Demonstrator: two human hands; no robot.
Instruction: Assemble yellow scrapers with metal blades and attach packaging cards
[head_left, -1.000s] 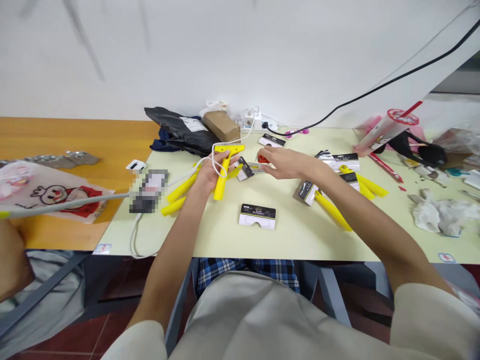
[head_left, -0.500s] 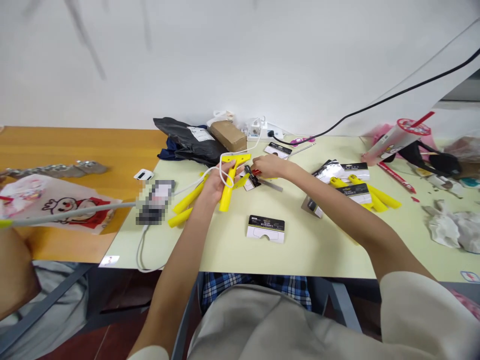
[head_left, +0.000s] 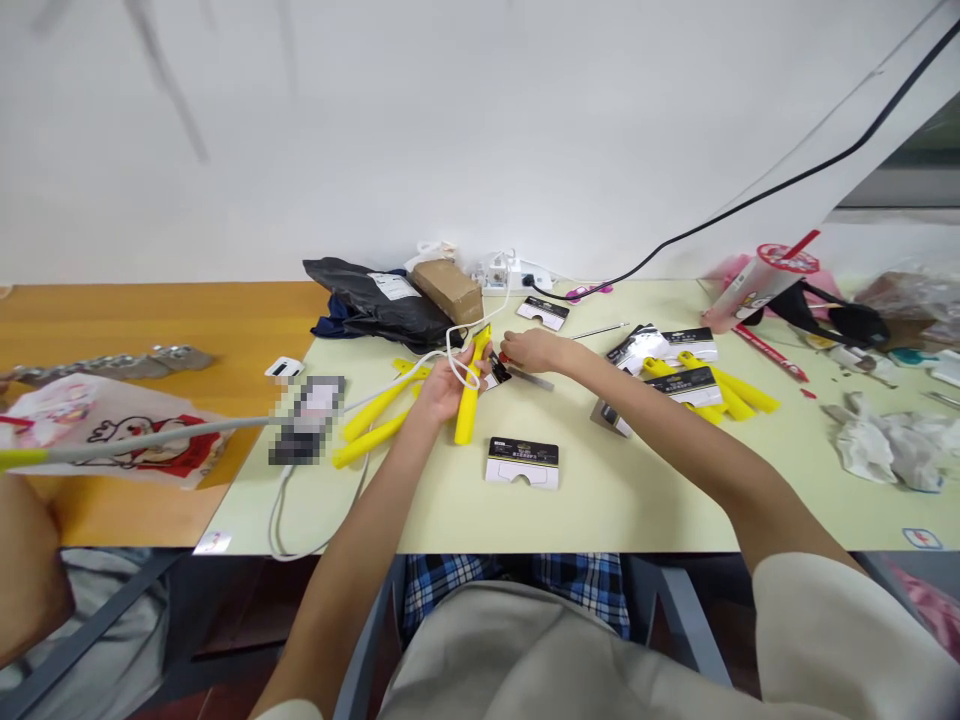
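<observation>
At frame center, we grip a yellow scraper handle (head_left: pixel 466 415) in our left hand (head_left: pixel 442 391) while our right hand (head_left: pixel 531 352), just beside it, clasps a mostly hidden red object (head_left: pixel 504 357) above the desk (head_left: pixel 615 500).

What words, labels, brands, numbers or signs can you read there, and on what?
No text can be quoted with certainty.
Front card: printed lines, too blurred.
Back card, cards on the right: print too small.
Parcel label: unreadable.
Plastic bag: cartoon figure, no legible words.
Red bar: white markings, too small.
Corner sticker: unclear mark.
Yellow handle in left hand: no lettering visible.
</observation>
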